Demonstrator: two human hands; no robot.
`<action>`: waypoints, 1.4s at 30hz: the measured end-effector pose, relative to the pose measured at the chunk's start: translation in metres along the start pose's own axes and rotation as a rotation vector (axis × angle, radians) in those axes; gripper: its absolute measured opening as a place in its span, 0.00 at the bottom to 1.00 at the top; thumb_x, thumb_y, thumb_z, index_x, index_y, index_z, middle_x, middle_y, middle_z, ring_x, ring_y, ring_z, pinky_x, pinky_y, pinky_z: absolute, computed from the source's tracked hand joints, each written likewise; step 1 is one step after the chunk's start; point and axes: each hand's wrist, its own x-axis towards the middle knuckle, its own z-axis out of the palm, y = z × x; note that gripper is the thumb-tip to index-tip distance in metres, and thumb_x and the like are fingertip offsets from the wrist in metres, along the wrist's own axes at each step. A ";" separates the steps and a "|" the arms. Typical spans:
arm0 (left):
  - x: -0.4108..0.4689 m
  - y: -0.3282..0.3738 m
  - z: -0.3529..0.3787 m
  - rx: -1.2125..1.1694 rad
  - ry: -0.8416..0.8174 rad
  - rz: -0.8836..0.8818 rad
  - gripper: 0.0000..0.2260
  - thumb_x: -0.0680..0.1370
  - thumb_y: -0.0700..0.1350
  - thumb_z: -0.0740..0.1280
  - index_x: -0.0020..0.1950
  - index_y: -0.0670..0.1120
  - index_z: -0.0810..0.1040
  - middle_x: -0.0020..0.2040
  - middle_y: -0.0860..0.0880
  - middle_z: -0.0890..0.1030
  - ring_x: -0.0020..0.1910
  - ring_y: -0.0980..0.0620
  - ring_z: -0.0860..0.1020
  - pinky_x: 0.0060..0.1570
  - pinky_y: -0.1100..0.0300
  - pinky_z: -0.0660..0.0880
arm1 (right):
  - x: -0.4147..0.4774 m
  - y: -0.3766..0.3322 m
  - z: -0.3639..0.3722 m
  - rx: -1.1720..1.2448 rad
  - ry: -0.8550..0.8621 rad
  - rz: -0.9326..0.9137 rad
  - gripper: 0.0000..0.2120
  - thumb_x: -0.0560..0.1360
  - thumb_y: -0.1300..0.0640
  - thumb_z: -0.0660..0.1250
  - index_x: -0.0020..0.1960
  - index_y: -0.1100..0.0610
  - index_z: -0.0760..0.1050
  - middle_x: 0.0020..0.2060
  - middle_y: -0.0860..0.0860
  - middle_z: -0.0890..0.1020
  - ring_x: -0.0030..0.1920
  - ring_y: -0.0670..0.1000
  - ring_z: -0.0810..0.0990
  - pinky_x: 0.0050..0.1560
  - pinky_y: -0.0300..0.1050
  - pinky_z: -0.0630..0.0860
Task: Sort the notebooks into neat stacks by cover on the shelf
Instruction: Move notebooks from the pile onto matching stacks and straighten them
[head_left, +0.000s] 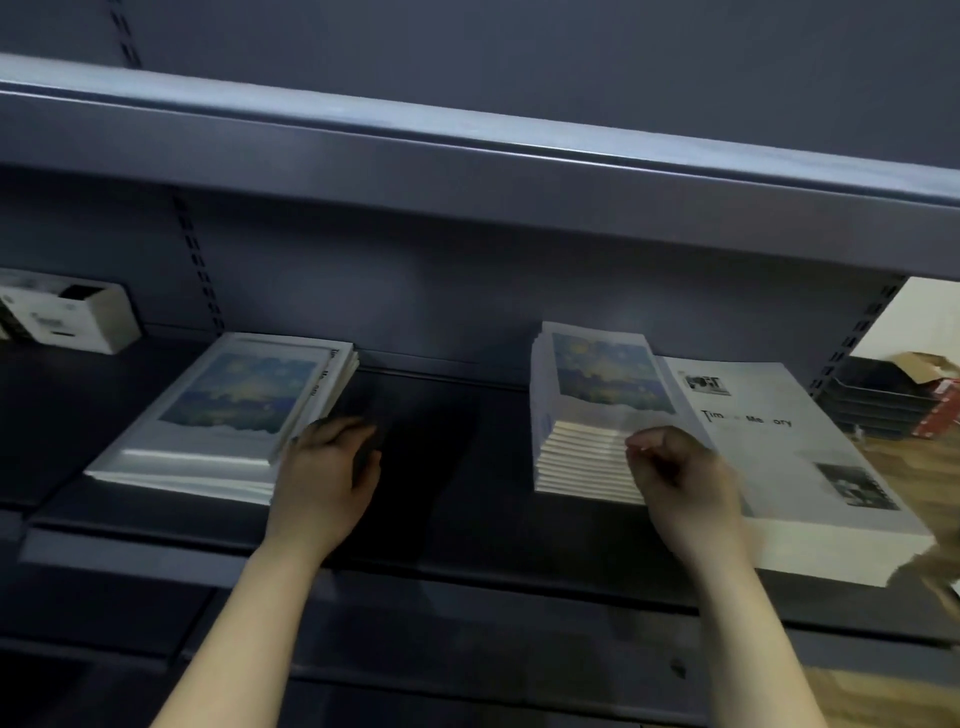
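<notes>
On the dark shelf (431, 467) a left stack of notebooks (223, 415) shows a blue-and-yellow painting cover; a white "Time Memory" cover peeks out at its right side. My left hand (327, 467) rests against that stack's front right corner, fingers bent loosely on the shelf. A taller middle stack (587, 457) carries a notebook with the same painting cover (602, 374) on top, blurred and slightly raised. My right hand (675, 467) pinches the front right corner of this top notebook. To the right lies a white "Time Memory" stack (810, 467), partly under my right hand.
A white box-like device (78, 317) stands at the shelf's far left. The upper shelf (467, 166) overhangs closely. Past the shelf's right end are black stacked trays (872, 405), a red carton (940, 405) and wooden floor. Bare shelf lies between the left and middle stacks.
</notes>
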 end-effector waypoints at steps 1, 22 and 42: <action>0.000 -0.009 -0.005 0.016 0.029 -0.027 0.14 0.74 0.39 0.69 0.59 0.40 0.80 0.58 0.42 0.80 0.58 0.39 0.76 0.59 0.45 0.72 | -0.006 -0.006 0.009 0.026 -0.020 -0.003 0.06 0.76 0.57 0.67 0.47 0.46 0.79 0.41 0.45 0.82 0.43 0.47 0.79 0.47 0.44 0.74; 0.029 -0.079 -0.049 0.452 -0.196 -0.218 0.16 0.76 0.51 0.61 0.61 0.45 0.73 0.58 0.44 0.77 0.56 0.42 0.75 0.51 0.53 0.74 | -0.044 -0.054 0.110 0.022 -0.182 -0.051 0.09 0.73 0.60 0.70 0.45 0.46 0.79 0.37 0.41 0.81 0.40 0.39 0.79 0.40 0.33 0.70; 0.004 -0.069 -0.052 0.040 0.472 0.307 0.13 0.67 0.36 0.73 0.49 0.48 0.85 0.38 0.50 0.81 0.36 0.46 0.77 0.29 0.55 0.73 | -0.053 -0.082 0.151 0.373 -0.415 0.221 0.08 0.78 0.51 0.65 0.47 0.52 0.81 0.40 0.51 0.85 0.37 0.48 0.85 0.41 0.46 0.81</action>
